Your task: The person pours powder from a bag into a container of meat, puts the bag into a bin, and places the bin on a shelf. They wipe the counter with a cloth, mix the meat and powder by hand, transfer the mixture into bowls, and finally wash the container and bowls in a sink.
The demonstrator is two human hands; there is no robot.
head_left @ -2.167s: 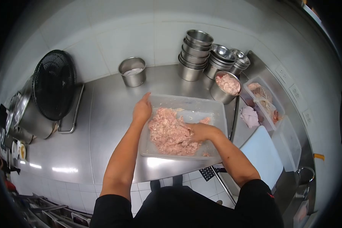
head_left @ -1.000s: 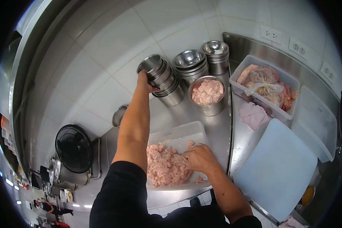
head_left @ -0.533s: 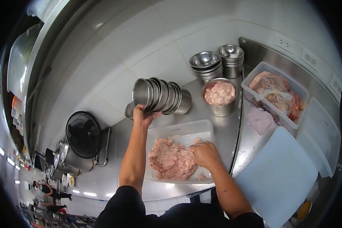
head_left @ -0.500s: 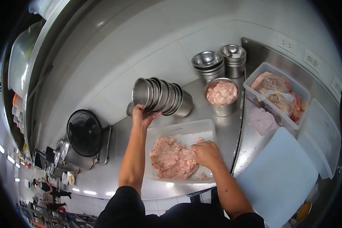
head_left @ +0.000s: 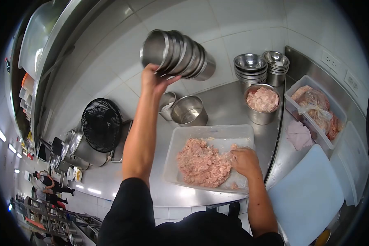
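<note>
My left hand (head_left: 158,82) is wrapped round the rim of a tilted stack of stainless steel pots (head_left: 178,55), held up off the counter near the wall. Below it, one steel pot (head_left: 199,117) stands upright beside a smaller metal cup (head_left: 165,112). A translucent plastic tub (head_left: 211,132) holds a mound of ground meat (head_left: 203,164). Inside that tub, at the mound's right edge, my right hand (head_left: 245,161) is closed with curled fingers on some of the meat; the fingertips are partly hidden.
A steel pot of pale meat pieces (head_left: 262,101) stands behind, near stacked metal bowls (head_left: 250,67). To the right are a plastic bin (head_left: 319,135) with bagged meat, a pink cloth (head_left: 298,134) and a blue cutting board (head_left: 309,197). A black fan (head_left: 101,125) stands left; people are in the distance.
My left hand has lifted the stack of pots up from the counter, uncovering the single pot and the small cup. My right hand stays at the meat in the tub.
</note>
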